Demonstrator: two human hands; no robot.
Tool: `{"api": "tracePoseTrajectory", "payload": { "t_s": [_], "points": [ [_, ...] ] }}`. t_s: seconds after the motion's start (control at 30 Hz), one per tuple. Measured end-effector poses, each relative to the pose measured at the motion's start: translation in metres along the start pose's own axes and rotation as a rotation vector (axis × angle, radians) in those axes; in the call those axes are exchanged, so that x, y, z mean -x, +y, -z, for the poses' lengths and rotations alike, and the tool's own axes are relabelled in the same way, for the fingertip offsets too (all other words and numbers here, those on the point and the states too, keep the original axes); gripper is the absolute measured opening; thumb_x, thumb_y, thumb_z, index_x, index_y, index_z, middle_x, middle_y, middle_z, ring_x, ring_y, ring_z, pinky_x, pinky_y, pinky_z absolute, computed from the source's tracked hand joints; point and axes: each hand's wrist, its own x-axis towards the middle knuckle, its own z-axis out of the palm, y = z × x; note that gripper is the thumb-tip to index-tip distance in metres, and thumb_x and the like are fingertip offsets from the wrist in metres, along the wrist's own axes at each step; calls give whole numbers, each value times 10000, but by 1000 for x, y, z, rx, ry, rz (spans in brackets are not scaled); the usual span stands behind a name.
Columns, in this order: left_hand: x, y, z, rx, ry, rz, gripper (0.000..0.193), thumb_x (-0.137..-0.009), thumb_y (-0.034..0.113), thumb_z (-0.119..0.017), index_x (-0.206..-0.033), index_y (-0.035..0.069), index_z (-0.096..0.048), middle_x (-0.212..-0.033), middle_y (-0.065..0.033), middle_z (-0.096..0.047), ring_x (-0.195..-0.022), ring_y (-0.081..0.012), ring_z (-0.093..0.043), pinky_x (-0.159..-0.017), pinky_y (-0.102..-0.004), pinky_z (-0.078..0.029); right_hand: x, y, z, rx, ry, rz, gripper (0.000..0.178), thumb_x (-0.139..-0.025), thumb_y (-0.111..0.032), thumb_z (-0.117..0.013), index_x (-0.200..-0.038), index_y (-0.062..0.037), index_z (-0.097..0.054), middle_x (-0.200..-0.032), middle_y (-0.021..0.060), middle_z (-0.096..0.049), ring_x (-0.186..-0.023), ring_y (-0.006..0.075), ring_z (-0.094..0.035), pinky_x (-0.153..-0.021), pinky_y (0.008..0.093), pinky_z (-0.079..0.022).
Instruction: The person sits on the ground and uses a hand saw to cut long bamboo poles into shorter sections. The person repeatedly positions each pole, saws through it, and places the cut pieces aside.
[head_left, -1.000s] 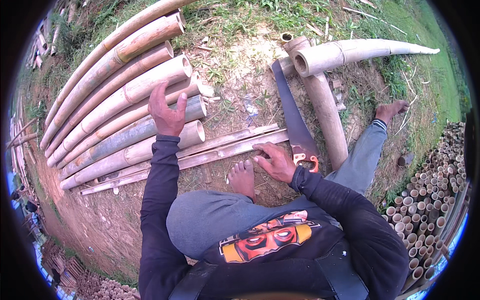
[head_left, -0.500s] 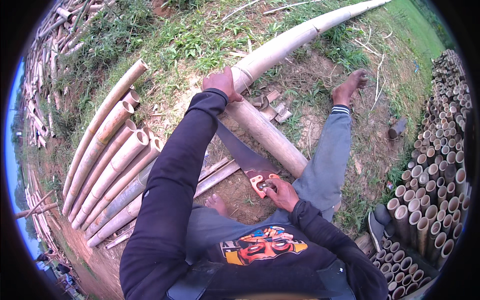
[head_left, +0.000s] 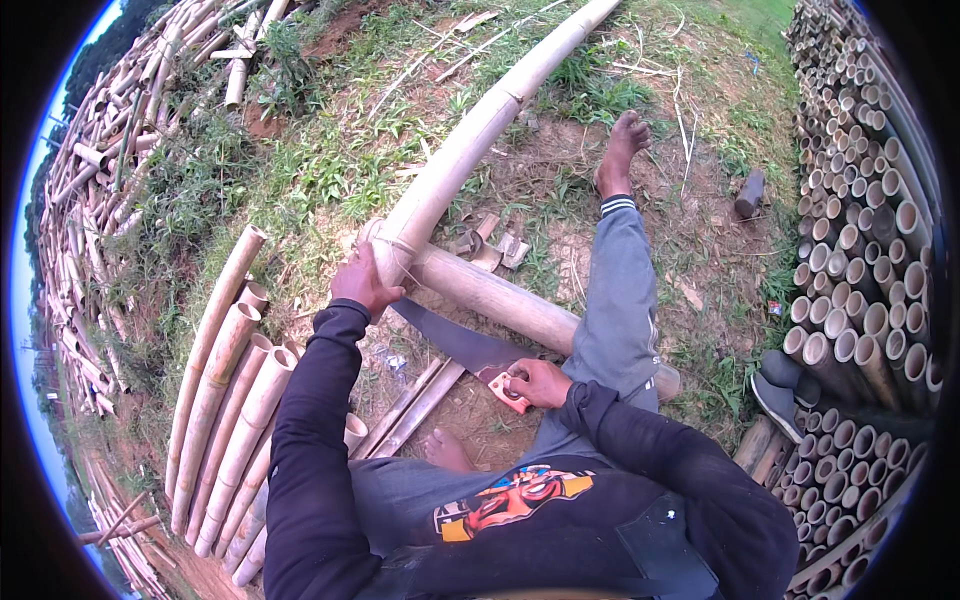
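The long pale bamboo pole (head_left: pixel 480 130) runs from the top centre of the frame down to its middle, its cut end resting across a thicker pale bamboo log (head_left: pixel 510 305) that lies on the dirt. The left hand (head_left: pixel 362 282) is clamped over that cut end, just where a thin cord is wound round it. The right hand (head_left: pixel 538 383) is clenched on the light wooden handle of a dark-bladed handsaw (head_left: pixel 455 345), whose blade slants up toward the pole's end. Cut bamboo lengths (head_left: pixel 235 400) lie side by side at the lower left, split bamboo strips (head_left: pixel 415 408) beside them. Stacked bamboo tubes (head_left: pixel 865 200) fill the right edge.
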Motion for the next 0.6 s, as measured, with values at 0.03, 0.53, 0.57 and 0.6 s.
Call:
{"api": "tracePoseTrajectory", "payload": {
  "t_s": [0.03, 0.53, 0.57, 0.6],
  "points": [
    [15, -10, 4, 4, -10, 5, 984, -676, 477, -948, -1391, 8, -461, -1223, -283, -694, -1110, -463, -698, -947, -532, -590, -1, -3, 0, -1, 13, 21, 459, -985, -383, -721, -1245, -5, -737, -1026, 181, -795, -943, 302, -776, -855, 419, -584],
    [491, -206, -28, -295, 256, 352, 1095, -617, 267, -967, -1546, 57, -428, -1404, -159, -611, -1319, -369, -583, -1135, -533, -443, -208, -189, 59, -1449, 140, 219, 868, -866, -493, -900, -1513, -92, -483, -1361, 132, -656, -1280, 354, -627, -1203, 556, -453],
    [522, -211, -48, -389, 396, 520, 1082, -642, 260, -958, -1558, 56, -421, -1441, -164, -596, -1363, -374, -559, -1166, -538, -414, -198, -190, 21, -1570, 108, 182, 745, -930, -427, -845, -1505, -95, -506, -1352, 134, -663, -1249, 324, -659, -1164, 516, -500],
    [550, -207, -73, -485, 526, 698, 1068, -668, 253, -950, -1570, 55, -414, -1478, -168, -581, -1408, -379, -535, -1197, -544, -385, -178, -189, -20, -1594, -21, 260, 736, -935, -410, -838, -1505, -90, -502, -1353, 122, -660, -1254, 327, -651, -1158, 528, -502]
  ]
}}
